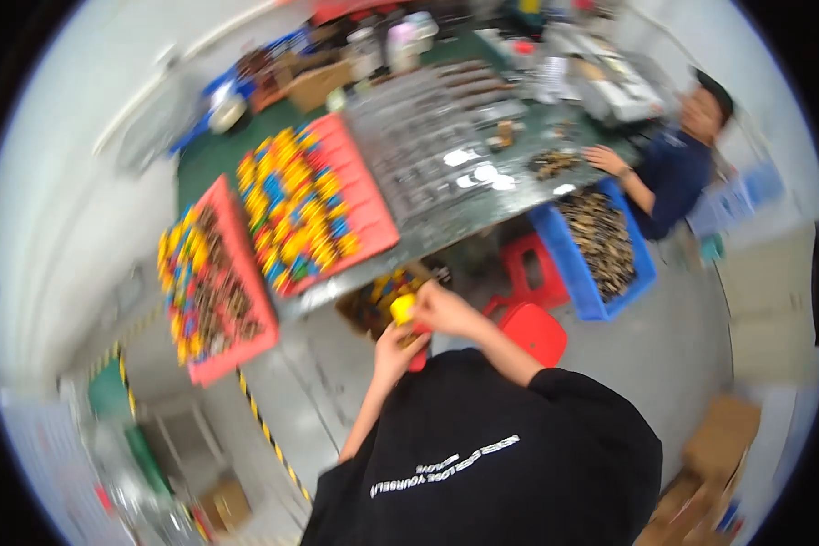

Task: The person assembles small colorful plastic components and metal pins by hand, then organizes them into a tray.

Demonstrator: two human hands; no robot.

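Note:
A small yellow piece (402,308), blurred, is at the fingertips of my right hand (444,309), which is closed in a pinch at its edge. Just below and to the left, my left hand (395,353) has its fingers curled close under the yellow piece. What those fingers grip is too blurred to name. Behind both hands, an open cardboard box (359,320) holds yellow, red and blue pieces, partly hidden by the hands.
On the green table (419,238) lies a red tray (370,202) of colourful pieces; another red tray (257,305) projects at its left. A blue crate (646,270) of brown parts and a red stool (534,335) stand right. A co-worker (669,177) reaches over the table.

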